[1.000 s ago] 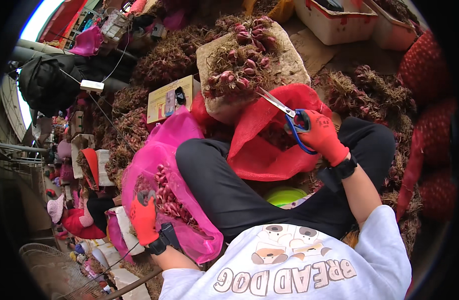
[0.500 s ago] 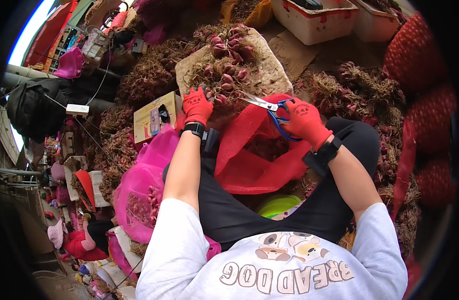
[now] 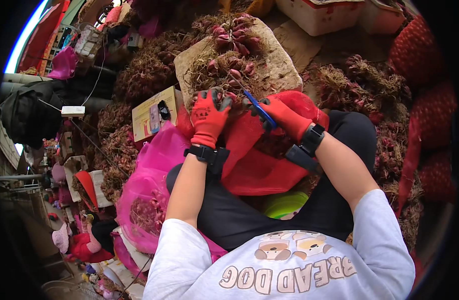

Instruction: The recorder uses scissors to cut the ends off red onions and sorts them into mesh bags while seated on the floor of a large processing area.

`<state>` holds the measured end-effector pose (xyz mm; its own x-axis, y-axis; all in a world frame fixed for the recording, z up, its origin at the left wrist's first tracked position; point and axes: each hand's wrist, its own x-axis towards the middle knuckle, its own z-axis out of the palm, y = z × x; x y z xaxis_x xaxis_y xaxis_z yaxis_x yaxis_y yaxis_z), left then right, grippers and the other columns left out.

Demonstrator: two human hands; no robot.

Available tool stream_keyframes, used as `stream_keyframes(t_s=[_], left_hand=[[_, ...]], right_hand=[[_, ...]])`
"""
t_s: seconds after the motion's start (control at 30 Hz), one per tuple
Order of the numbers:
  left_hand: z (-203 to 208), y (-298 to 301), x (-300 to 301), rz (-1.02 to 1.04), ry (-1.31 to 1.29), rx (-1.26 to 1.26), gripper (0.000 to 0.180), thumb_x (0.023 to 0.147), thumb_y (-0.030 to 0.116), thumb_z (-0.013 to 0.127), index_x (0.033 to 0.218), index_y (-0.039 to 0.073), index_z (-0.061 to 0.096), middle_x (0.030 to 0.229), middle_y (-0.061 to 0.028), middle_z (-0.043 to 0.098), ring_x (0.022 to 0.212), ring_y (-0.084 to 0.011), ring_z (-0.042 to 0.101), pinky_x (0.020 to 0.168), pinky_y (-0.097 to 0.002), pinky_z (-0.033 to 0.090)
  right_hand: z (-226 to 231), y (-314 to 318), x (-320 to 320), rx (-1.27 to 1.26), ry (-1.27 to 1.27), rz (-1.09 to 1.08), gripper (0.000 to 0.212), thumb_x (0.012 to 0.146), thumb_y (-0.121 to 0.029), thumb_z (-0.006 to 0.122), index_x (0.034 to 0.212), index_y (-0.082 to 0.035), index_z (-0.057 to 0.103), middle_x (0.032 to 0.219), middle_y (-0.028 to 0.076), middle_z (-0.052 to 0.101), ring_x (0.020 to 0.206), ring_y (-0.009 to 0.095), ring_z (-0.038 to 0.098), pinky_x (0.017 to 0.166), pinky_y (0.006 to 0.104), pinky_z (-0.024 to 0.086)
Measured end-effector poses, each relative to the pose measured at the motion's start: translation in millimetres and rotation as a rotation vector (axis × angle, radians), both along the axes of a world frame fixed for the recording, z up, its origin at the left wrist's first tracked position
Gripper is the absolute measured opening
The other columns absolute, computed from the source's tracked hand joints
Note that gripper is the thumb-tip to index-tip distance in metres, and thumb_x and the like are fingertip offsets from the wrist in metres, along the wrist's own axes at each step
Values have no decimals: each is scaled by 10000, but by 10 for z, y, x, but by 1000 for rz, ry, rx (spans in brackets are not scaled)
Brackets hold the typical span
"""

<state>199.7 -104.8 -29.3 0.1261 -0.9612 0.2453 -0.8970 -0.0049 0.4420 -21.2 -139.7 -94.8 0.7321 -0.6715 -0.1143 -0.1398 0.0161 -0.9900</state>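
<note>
My left hand (image 3: 208, 116), in a red glove with dark fingertips, is closed on shallots at the near edge of a pale, rough block (image 3: 284, 65); its fingers partly hide them. In my right hand (image 3: 282, 117), gloved alike, are scissors (image 3: 261, 109) with blue handles, their blades pointing up and left over the block. Purple-red shallots (image 3: 238, 37) with dry, stringy stems are heaped on that block. Below my hands, a red mesh bag (image 3: 259, 175) hangs open between my legs.
A pink mesh bag (image 3: 149, 185) with shallots lies left of my legs. Beside it stands a yellowish carton (image 3: 154, 112) with small objects on top. Piles of dried shallots (image 3: 362, 90) surround me. White foam boxes (image 3: 322, 17) stand beyond. A green tub (image 3: 284, 204) sits between my legs.
My left hand has moved right and slightly nearer me. My right hand has shifted left with the scissors, whose blades now point more upward. The two hands are closer together.
</note>
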Motion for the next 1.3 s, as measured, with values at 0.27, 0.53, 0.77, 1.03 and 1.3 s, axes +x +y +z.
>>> stream_keyframes(t_s=[0.27, 0.53, 0.77, 1.03, 1.3], left_hand=[[-96, -95, -86, -20, -464, 102, 713, 543, 308, 815, 1185, 143, 551, 1272, -195, 436, 1069, -363, 507, 835, -409, 455], [-91, -220, 810, 105, 1400, 27, 286, 853, 224, 606, 1096, 75, 579, 863, -14, 614, 757, -115, 574, 644, -270, 501], [72, -221, 640, 238, 1462, 180, 161, 909, 301, 559, 894, 141, 571, 744, 38, 549, 642, -81, 541, 512, -204, 444], [-6, -267, 655, 266, 1581, 89, 222, 901, 342, 572, 870, 123, 548, 690, 30, 524, 580, -77, 515, 495, -198, 456], [42, -175, 610, 51, 1449, 132, 214, 922, 252, 546, 1063, 90, 534, 845, 2, 575, 717, -139, 596, 617, -250, 516]], right_hand=[[248, 29, 75, 461, 22, -219, 343, 791, -332, 673, 956, -43, 589, 635, 46, 510, 503, 154, 520, 444, 289, 404], [383, 110, 172, 694, -130, 1, 480, 828, -508, 594, 898, -34, 603, 611, -2, 519, 481, 105, 514, 436, 234, 426], [430, 154, 316, 718, -197, 35, 539, 863, -536, 518, 1198, -115, 501, 812, 72, 575, 528, 128, 544, 455, 256, 467], [501, 130, 425, 643, -262, 112, 611, 900, -522, 452, 1398, -211, 280, 909, 111, 568, 543, 125, 547, 470, 271, 493], [285, -30, 561, 556, -31, 132, 437, 909, -462, 491, 1182, -122, 532, 724, 13, 554, 524, 70, 503, 446, 236, 451]])
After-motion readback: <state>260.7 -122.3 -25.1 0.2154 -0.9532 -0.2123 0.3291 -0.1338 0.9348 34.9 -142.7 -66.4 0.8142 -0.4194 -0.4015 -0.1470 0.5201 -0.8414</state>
